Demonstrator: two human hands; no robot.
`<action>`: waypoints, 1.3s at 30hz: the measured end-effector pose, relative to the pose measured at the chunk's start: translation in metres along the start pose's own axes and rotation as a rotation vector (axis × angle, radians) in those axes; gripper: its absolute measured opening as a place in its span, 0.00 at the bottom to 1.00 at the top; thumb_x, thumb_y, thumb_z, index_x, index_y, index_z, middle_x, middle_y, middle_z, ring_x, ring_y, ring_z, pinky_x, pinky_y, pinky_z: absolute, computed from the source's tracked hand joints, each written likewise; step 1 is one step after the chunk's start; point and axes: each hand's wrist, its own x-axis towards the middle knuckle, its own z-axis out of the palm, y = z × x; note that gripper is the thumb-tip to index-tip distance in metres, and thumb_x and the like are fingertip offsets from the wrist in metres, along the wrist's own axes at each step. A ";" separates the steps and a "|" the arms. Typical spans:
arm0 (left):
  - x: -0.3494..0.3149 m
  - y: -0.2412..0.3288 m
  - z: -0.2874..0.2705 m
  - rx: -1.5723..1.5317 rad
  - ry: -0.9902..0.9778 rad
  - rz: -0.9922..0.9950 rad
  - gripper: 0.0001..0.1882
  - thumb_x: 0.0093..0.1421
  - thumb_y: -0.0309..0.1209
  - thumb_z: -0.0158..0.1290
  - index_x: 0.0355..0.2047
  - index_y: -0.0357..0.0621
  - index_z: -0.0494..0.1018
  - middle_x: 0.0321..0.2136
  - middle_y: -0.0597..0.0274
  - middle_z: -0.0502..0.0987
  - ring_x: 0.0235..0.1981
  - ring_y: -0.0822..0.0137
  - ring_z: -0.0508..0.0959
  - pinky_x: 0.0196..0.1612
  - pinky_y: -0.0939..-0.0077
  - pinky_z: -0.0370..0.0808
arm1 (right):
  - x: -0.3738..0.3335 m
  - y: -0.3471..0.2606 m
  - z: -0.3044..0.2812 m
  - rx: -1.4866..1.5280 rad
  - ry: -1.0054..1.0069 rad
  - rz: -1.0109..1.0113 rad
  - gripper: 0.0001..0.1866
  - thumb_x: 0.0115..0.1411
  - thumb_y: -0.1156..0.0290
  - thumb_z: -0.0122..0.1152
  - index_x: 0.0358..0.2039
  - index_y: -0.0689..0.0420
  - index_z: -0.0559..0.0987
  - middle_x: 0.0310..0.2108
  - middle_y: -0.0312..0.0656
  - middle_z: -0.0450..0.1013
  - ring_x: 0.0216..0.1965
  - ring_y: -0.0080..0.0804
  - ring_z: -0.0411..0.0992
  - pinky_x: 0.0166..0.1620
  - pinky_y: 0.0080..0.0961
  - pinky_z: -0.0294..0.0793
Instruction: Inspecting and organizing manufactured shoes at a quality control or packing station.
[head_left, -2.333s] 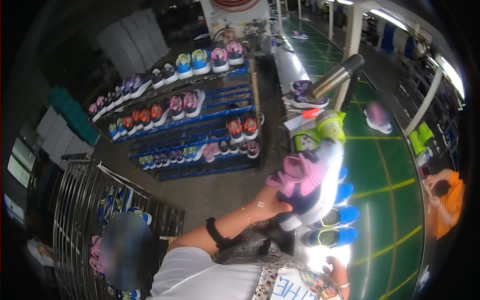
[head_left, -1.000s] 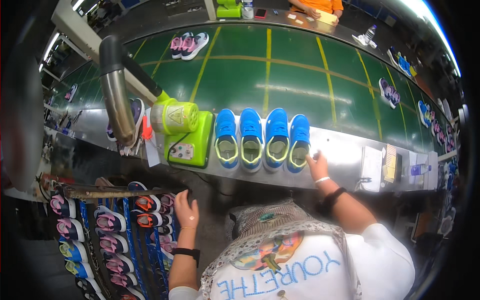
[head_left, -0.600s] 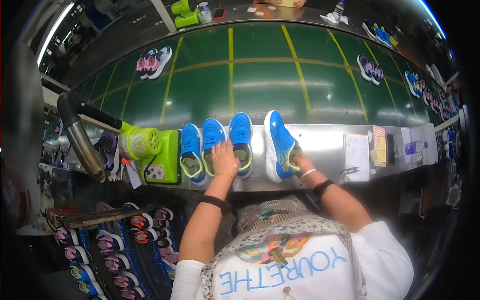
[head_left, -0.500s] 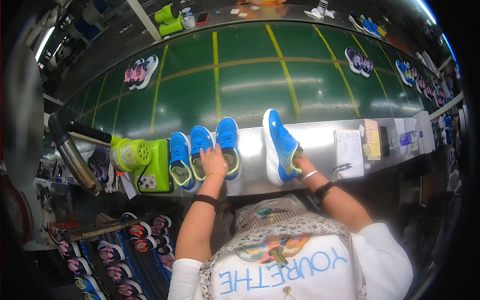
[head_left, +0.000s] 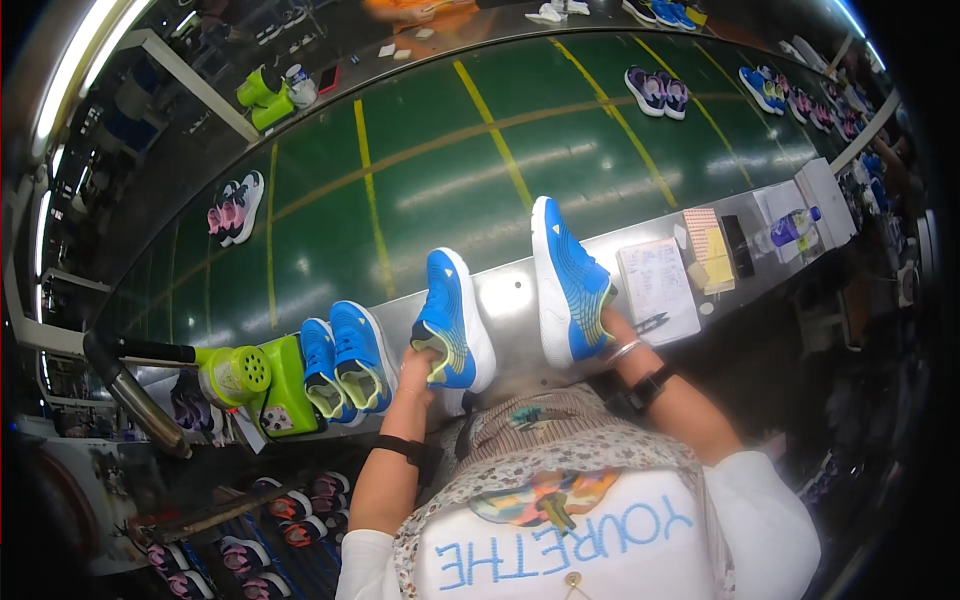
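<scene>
Two blue sneakers with white soles and lime lining are in my hands above the metal ledge (head_left: 516, 345). My left hand (head_left: 416, 366) grips the left sneaker (head_left: 458, 325), its fingers partly hidden in the shoe's opening. The right sneaker (head_left: 568, 290) tilts a little, toe pointing away, with my right hand (head_left: 617, 327) closed on its heel collar; those fingers are mostly hidden. To the left, apart from my hand, two more blue sneakers stand side by side, an inner one (head_left: 360, 350) and an outer one (head_left: 319, 360).
A lime-green blower machine (head_left: 285, 385) with a metal pipe (head_left: 150, 400) borders the ledge on the left. An open notebook (head_left: 657, 285), a phone (head_left: 737, 245) and a bottle (head_left: 795, 227) lie at right. Beyond runs a green conveyor belt (head_left: 420, 200) carrying shoe pairs.
My left hand has taken hold of the rightmost of the three standing sneakers and lifted it. The right hand still holds its sneaker. The whole view has turned slightly.
</scene>
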 end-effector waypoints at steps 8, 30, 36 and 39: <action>-0.027 0.053 0.056 -0.358 -0.341 -0.090 0.17 0.54 0.25 0.42 0.45 0.36 0.65 0.38 0.55 0.72 0.37 0.63 0.74 0.40 0.72 0.72 | 0.004 0.004 0.013 0.094 -0.014 0.046 0.13 0.58 0.68 0.46 0.40 0.62 0.70 0.34 0.41 0.72 0.32 0.25 0.72 0.36 0.21 0.73; -0.047 0.110 0.037 -0.438 -1.065 -0.090 0.52 0.41 0.61 0.51 0.58 0.45 0.44 0.55 0.44 0.54 0.53 0.46 0.61 0.53 0.52 0.61 | -0.049 0.017 0.126 0.081 -0.578 -0.159 0.47 0.47 0.37 0.46 0.57 0.58 0.50 0.56 0.47 0.54 0.56 0.40 0.56 0.57 0.38 0.55; -0.042 0.107 0.023 -0.301 -1.102 -0.265 0.58 0.34 0.71 0.45 0.58 0.46 0.45 0.53 0.33 0.53 0.51 0.39 0.60 0.51 0.47 0.61 | -0.050 0.030 0.119 0.112 -0.538 -0.100 0.48 0.45 0.35 0.47 0.57 0.59 0.51 0.55 0.49 0.56 0.55 0.42 0.57 0.55 0.41 0.58; -0.052 0.114 0.023 -0.290 -1.092 -0.253 0.57 0.34 0.72 0.44 0.58 0.45 0.47 0.51 0.32 0.56 0.51 0.39 0.61 0.51 0.47 0.61 | -0.055 0.045 0.114 0.122 -0.529 -0.071 0.49 0.44 0.35 0.47 0.57 0.59 0.51 0.55 0.49 0.56 0.55 0.42 0.57 0.55 0.41 0.58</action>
